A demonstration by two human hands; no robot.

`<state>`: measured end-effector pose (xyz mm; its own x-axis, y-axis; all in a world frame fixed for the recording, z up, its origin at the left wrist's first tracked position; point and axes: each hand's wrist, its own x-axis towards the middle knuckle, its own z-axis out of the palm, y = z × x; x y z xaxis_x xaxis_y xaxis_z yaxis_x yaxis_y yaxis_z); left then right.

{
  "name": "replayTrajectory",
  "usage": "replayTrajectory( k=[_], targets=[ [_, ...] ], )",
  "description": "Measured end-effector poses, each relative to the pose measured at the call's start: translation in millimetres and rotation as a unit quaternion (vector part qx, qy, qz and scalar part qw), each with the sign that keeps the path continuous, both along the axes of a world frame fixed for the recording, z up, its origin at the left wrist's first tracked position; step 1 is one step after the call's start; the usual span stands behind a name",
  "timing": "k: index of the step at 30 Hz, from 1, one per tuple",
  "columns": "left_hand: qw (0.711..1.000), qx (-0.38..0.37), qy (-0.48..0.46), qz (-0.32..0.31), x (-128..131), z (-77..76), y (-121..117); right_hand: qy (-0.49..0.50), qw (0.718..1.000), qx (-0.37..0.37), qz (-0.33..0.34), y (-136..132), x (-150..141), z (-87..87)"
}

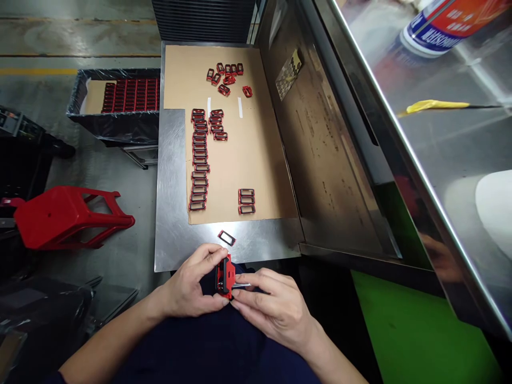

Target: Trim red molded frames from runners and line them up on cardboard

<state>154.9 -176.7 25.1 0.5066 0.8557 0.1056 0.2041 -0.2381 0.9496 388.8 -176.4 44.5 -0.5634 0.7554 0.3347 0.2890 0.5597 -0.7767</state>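
Observation:
My left hand (191, 288) is closed around a small red and black plastic part (224, 276), held just below the near edge of the steel table (170, 213). My right hand (272, 306) pinches a thin metal tool (242, 286) whose tip touches the part. One loose black frame piece (226, 238) lies on the steel just above my hands. On the cardboard sheet (248, 154) a long column of the same parts (199, 160) runs down the left side. A short stack of three (246, 201) sits near the front, and a loose cluster (228, 77) lies at the far end.
A black-lined bin (116, 98) holding rows of red parts stands left of the table. A red plastic stool (64, 216) lies tipped on the floor. A steel housing (400, 138) rises on the right, with a yellow-tipped tool (436, 105) and a spray can (444, 24) behind it.

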Motion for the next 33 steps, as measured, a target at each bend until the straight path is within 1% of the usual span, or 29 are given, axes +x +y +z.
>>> replayTrajectory(
  k=[5,12,23,26,29,31,33],
  targets=[
    [1.000,-0.005,-0.011,-0.024,-4.6,-4.0,0.3,-0.035,0.999,-0.018,0.018,0.2,1.6,5.2],
    [0.999,-0.018,-0.014,-0.029,-6.0,-7.4,-1.0,-0.064,0.997,-0.012,0.033,-0.2,1.5,10.1],
    [0.999,-0.042,-0.008,-0.011,-6.3,-8.6,-4.2,-0.037,0.998,0.029,0.044,-1.8,-3.7,14.1],
    [0.998,-0.062,-0.022,0.003,-5.9,-12.3,-6.9,-0.034,0.999,0.030,0.030,-3.9,-2.9,13.7],
    [0.994,-0.100,-0.042,0.028,-5.6,-16.8,-11.2,-0.004,1.000,-0.008,-0.014,-7.0,-1.0,9.3],
    [0.988,-0.131,-0.069,0.040,-5.4,-19.2,-13.6,0.021,0.995,-0.068,-0.067,-9.5,0.8,3.7],
    [0.981,-0.149,-0.120,0.046,-5.0,-20.8,-14.3,0.048,0.979,-0.152,-0.126,-11.4,3.9,-2.6]
  ],
)
